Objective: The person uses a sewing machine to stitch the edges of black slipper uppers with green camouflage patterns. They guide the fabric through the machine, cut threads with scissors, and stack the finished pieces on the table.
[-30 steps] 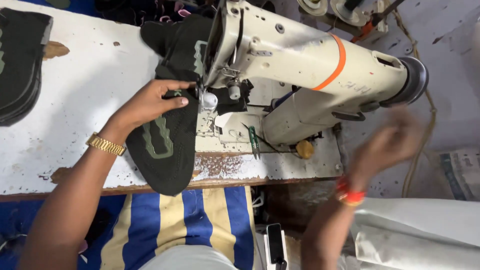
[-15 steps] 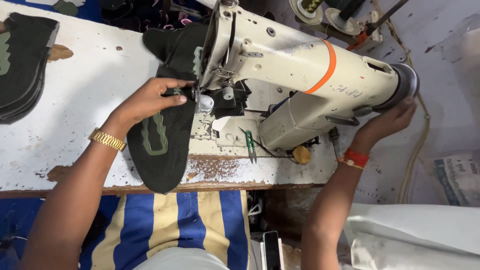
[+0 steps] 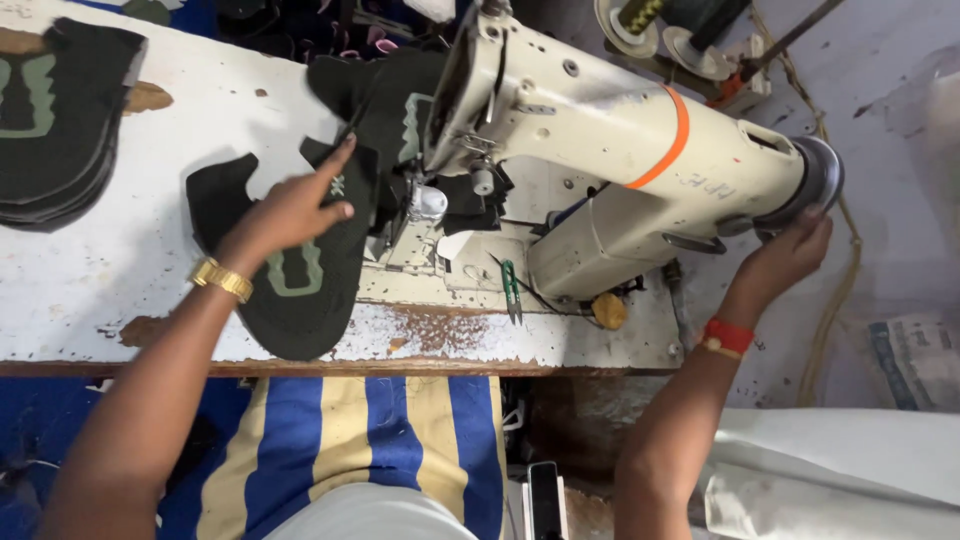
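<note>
Left hand (image 3: 295,208) presses flat, fingers spread, on the black fabric shoe-upper piece (image 3: 300,290); right hand (image 3: 790,255) cups the cream sewing machine's handwheel (image 3: 822,175), its rim half hidden.

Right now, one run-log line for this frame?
left hand: flat on dark fabric piece near needle | right hand: on handwheel | sewing machine on white table
</note>
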